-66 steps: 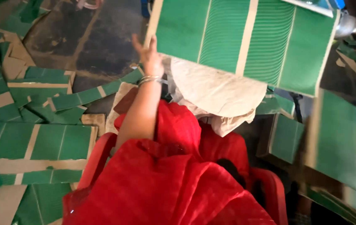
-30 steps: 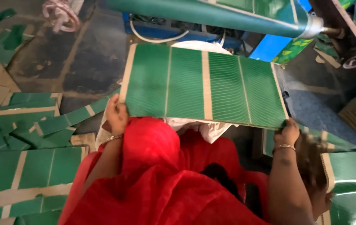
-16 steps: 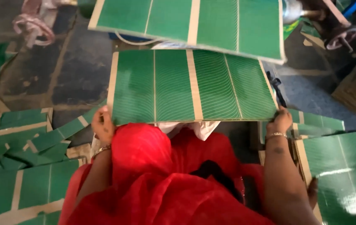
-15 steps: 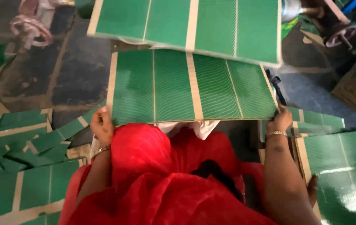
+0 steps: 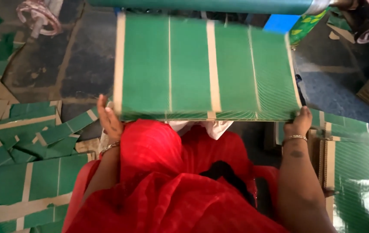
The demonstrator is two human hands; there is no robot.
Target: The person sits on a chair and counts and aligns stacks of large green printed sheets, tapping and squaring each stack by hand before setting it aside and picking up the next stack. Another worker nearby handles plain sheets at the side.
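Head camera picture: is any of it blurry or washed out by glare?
Head view: the green sheet held between the left hand and right hand is smeared by motion blur, worst along its near edge; glare whitens the stacked green sheets at lower right; the floor looks dim.

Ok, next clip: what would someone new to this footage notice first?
First, the big green sheet with tan stripes, filling the upper middle, its near corners at the left hand and the right hand. Below it, bright red cloth covers the lower centre. Loose green sheets are scattered over the dark floor at left, and a green roller runs along the top edge.
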